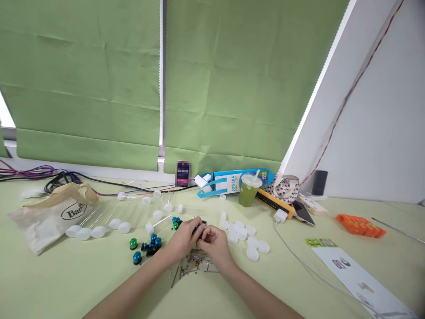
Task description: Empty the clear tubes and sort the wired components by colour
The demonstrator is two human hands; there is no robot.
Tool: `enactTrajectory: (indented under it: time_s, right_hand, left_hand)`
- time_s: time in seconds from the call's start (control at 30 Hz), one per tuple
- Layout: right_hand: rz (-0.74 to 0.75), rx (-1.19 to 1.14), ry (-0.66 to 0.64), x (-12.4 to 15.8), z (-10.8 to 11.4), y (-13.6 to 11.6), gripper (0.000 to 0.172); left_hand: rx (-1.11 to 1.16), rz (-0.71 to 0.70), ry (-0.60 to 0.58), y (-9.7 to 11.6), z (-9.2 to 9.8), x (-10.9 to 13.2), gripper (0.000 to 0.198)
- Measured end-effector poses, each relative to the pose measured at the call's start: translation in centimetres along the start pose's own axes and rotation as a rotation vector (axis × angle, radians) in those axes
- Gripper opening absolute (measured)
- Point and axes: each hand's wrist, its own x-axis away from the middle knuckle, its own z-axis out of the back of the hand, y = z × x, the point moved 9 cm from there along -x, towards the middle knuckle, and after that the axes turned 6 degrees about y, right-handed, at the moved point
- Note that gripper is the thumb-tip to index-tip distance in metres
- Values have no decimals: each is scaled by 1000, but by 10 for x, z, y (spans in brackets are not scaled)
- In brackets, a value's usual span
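Note:
My left hand (184,238) is closed around a small blue-and-black knob-like part (195,228), mostly covered by the fingers. Touching it from the right, my right hand (216,249) has its fingertips pinched together; what they grip is hidden. Below both hands lies a pile of thin metal rods and hex keys (206,265) with tiny loose pieces. To the left are a blue metal knob (137,257), a green knob (133,243) and a cluster of blue and black knobs (153,243). More blue and green ones (176,222) sit just behind my left hand.
White round caps (241,231) lie scattered at right. Clear tubes with white caps (98,231) rest beside a cloth bag (55,217) at left. Behind stand a green drink cup (249,190), a blue-and-white carton (229,182) and a yellow-black bar (274,203). A white cable (302,261) crosses the right side.

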Motion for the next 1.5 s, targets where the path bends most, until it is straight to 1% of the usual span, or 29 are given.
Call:
enactTrajectory:
  time_s: [0.1,0.23,0.33,0.4,0.47,0.57,0.67,0.77,0.87,0.97,1.03,1.1,1.13,1.2,1.27,1.3,1.33,1.37,1.43,1.5]
  right_hand:
    - [11,24,-21,2,-3,-5,12]
    - [38,93,-43,8,-9,-9,9]
    - [49,129,-64,13,-12,-8,7]
    - [86,159,-82,15,-14,-11,5]
    - [138,197,-87,15,-14,-15,4]
    - [155,201,-66,11,-9,-15,6]
    - [60,66,-58,3,-5,-6,4]
    - [-44,-62,-73,-2,-6,2,11]
    - [-96,-111,-103,-3,-10,4,14]
    - [-87,-73,-128,-1,-13,3,12]
    - [-17,12,-117,2,-12,-3,6]
    - [98,129,-98,5,-11,-15,3]
    - [157,184,-91,7,-11,-21,5]
    - [239,258,-100,11,-12,-31,9]
    - [256,268,-103,11,-12,-34,9]
    - [239,247,-91,9,-9,-32,8]
    - [199,208,-74,6,-6,-29,5]
    - [141,152,-54,1,-2,-23,2]
    - [2,20,-39,-7,4,-10,8]
    - [-99,-85,-62,-13,6,-2,15]
  left_hand:
    - [-68,68,14,-10,-1,0,40]
    - [-162,219,16,-30,-2,0,55]
    - [-255,330,24,-41,4,1,59]
    - [-272,363,26,-42,9,1,58]
    - [-219,350,-16,-38,7,1,58]
    - [-87,239,-67,-24,0,-1,51]
    - [-57,126,-42,-15,-4,-1,36]
    - [-118,91,22,-15,-5,-1,28]
    - [-160,93,85,-16,-2,-1,34]
    - [-174,148,107,-19,2,0,41]
    - [-158,196,113,-23,4,0,44]
    - [-84,251,109,-29,3,0,48]
    - [-22,291,94,-33,1,0,50]
    - [127,417,6,-45,-9,2,53]
    - [273,557,-127,-53,-20,7,53]
    - [337,581,-187,-52,-23,9,51]
    - [395,567,-234,-49,-24,9,48]
    - [444,519,-265,-42,-22,8,43]
    - [506,382,-293,-27,-14,4,37]
    - [511,285,-305,-16,-8,2,33]
